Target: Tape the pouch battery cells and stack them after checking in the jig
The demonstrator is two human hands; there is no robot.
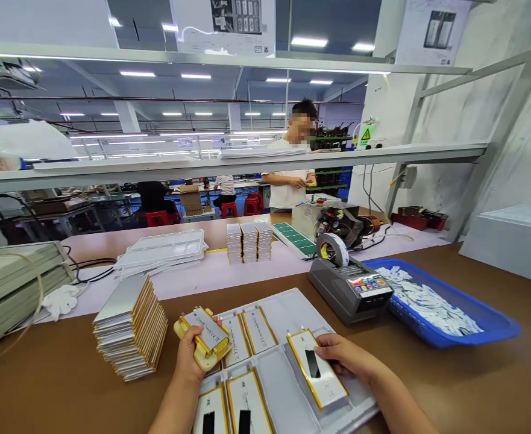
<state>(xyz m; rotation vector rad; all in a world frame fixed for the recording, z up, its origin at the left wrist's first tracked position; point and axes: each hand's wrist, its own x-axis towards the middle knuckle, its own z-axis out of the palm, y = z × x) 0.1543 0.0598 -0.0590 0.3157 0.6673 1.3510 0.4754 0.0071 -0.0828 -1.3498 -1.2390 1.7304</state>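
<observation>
My left hand [187,355] is closed around a yellow holder [206,363] with a silver pouch battery cell [208,331] lying on top, thumb across it. With my right hand [343,354] I grip another pouch battery cell [327,390] by its right edge; it has yellow edges and a strip of black tape [312,363]. This cell is over the right part of a white divided tray [279,381]; whether it touches the tray I cannot tell. More cells [259,330] lie in the tray's left compartments, the nearer two with black tape.
A leaning stack of cells [116,310] stands at left, more stacks [248,242] behind. To the right are a tape dispenser [353,295] and a blue basket [502,322] of white strips. A shelf bar [247,165] crosses above the bench. A person [287,187] stands beyond it.
</observation>
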